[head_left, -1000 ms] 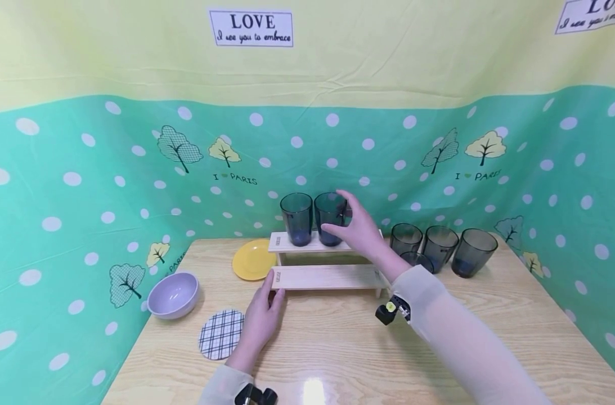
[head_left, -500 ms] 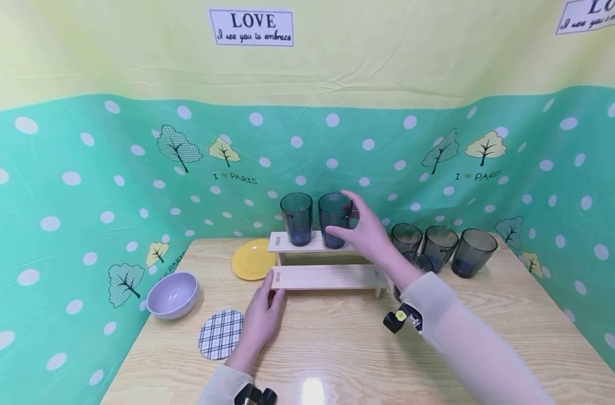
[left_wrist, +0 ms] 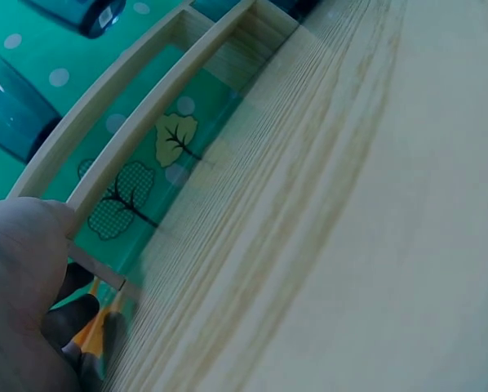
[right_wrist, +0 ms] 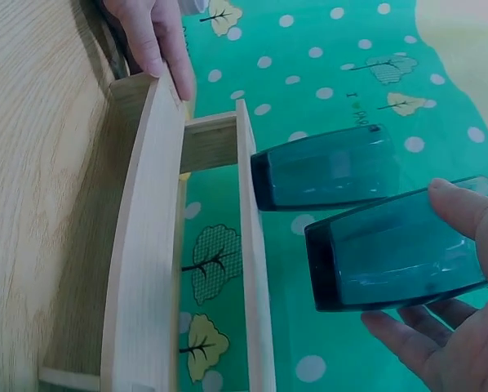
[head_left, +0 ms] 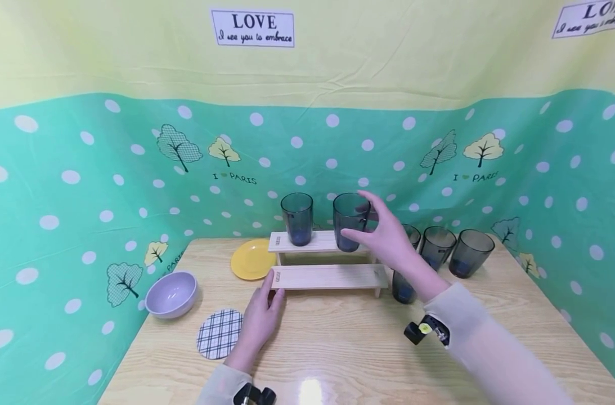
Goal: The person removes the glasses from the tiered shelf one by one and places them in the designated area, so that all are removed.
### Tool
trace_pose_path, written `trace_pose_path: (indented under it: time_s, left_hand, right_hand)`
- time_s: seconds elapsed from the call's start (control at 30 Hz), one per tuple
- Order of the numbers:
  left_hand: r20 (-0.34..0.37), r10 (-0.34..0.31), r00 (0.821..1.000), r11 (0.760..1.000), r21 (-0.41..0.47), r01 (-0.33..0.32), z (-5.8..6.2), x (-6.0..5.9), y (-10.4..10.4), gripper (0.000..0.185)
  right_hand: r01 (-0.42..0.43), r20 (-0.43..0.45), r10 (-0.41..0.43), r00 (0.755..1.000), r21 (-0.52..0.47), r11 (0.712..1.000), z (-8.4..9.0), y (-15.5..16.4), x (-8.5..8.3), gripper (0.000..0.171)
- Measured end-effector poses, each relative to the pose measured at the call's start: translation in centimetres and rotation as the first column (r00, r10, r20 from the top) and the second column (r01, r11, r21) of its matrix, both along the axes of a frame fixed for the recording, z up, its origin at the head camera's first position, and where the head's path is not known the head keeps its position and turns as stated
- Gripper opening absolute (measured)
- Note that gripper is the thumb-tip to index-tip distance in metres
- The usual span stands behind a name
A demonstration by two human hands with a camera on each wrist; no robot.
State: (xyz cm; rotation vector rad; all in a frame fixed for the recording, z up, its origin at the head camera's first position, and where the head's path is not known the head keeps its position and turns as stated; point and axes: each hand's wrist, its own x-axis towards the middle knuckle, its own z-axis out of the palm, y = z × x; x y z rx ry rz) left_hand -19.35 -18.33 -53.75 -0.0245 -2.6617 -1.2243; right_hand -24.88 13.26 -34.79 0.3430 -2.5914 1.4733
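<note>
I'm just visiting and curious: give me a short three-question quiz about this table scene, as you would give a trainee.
1. True or false: the right hand grips a dark blue-grey translucent plastic cup.
2. Which part of the two-step light wooden rack does the left hand touch? A) the upper step B) the left end of the lower step C) the right leg
3. Fill in: the round flat plate behind the rack's left end is coloured ____.

Key: 1 true; 2 B; 3 yellow.
</note>
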Motion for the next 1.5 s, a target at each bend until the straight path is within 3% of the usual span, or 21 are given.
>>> trace_pose_path:
  time_s: [0.4,0.8,1.03,1.5]
  left_hand:
    - [-0.003,0.008,1.0,1.0,0.007,-0.008,0.2,0.1,0.1,0.065]
    - [-0.011,0.001,1.0,0.999,0.036,0.0,0.3,0.1,0.1,0.064]
    - [-0.01,-0.01,1.0,0.999,0.039,0.01,0.2,0.0,-0.1,0.065]
    - [0.032,0.026,0.999,0.999,0.047,-0.028,0.0,-0.1,-0.1,0.065]
  right_hand:
    - [0.009,-0.025,-0.009,1.0,0.002,1.0,1.6,3.3,2.4,0.1]
    - [0.044,-0.068,-0.045,0.997,-0.006,0.999,2.3,7.1,3.7,0.105]
    - [0.11,-0.064,-0.108,0.992,0.031,0.993,2.5,9.2,4.5,0.105]
    - [0.186,-0.107,-0.178,0.978,0.063,0.981,2.0,12.2,5.4,0.101]
